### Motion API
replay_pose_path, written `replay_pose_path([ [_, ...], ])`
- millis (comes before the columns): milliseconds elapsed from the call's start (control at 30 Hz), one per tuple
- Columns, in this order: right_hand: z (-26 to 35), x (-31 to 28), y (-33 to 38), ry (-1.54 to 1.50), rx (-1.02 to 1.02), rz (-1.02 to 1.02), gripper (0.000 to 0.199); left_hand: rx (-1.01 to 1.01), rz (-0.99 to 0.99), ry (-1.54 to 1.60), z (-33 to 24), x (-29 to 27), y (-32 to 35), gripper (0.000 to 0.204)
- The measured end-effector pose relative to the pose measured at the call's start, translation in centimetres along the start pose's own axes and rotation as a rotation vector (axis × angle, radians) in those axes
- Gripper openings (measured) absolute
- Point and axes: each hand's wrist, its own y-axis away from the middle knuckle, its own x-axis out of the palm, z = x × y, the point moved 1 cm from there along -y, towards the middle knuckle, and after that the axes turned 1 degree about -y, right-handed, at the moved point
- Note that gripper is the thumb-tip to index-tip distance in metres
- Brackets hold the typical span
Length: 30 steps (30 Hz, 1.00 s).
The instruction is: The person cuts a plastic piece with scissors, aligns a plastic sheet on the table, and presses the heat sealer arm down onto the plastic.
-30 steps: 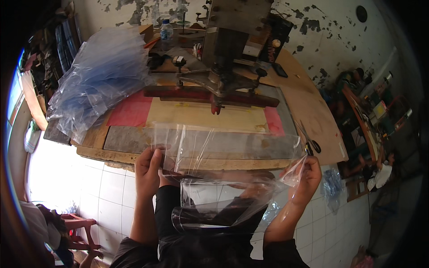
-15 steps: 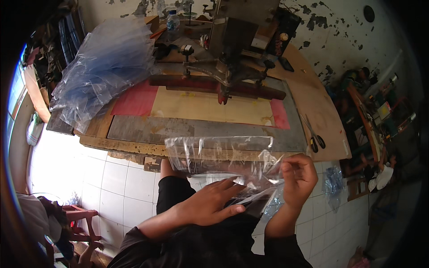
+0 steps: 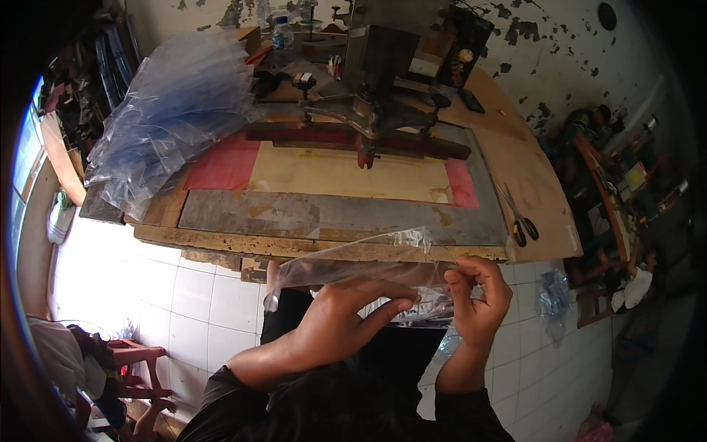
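A thin clear plastic sheet [image 3: 346,261] spans the space in front of me, over my lap and against the table's front edge. My right hand [image 3: 480,300] pinches its right end between thumb and fingers. My left hand [image 3: 350,317] is closed at the lower middle of the sheet, thumb and forefinger together on the crumpled film. The sheet's left part hangs loose and slants downward. Beyond it stands a press machine [image 3: 368,121] with a dark red bar, above a yellow sheet [image 3: 339,174] with red pieces at both ends.
A tall heap of clear plastic sheets [image 3: 173,110] lies on the table's left. Black-handled scissors [image 3: 523,227] rest at the right, with a dark phone [image 3: 471,101] farther back. A plastic bottle [image 3: 283,35] stands behind. Other people sit at far left and right.
My left hand has gone from spread fingers to a pinch on the film and moved slightly up. My right hand shifted a little left. The sheet now slants, its left end lower.
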Motion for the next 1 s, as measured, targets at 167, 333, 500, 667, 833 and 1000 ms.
replay_pose_path([
  [167,0.2,0.3,-0.3,0.033,0.002,-0.037,0.023,0.026,0.021,-0.058,-0.2,0.0,0.0,0.023],
  [333,-0.1,-0.5,-0.6,-0.056,0.012,0.146,0.02,-0.072,0.028,0.086,0.1,-2.2,-1.1,0.018],
  [500,2.7,-0.6,-2.3,0.142,-0.131,0.244,0.033,0.077,-0.064,-0.014,0.0,-1.9,-1.5,0.015],
  [667,3.7,1.6,-2.8,0.053,-0.357,0.402,0.052,0.111,0.0,-0.134,0.7,-0.7,-0.8,0.015],
  [833,2.4,1.8,-2.5,0.042,-0.222,0.438,0.043,0.255,-0.119,-0.277,0.8,-0.6,-1.1,0.019],
  [1000,2.5,2.7,-2.5,-0.042,-0.205,0.335,0.035,0.257,-0.159,-0.277,1.4,-0.4,-0.9,0.017],
])
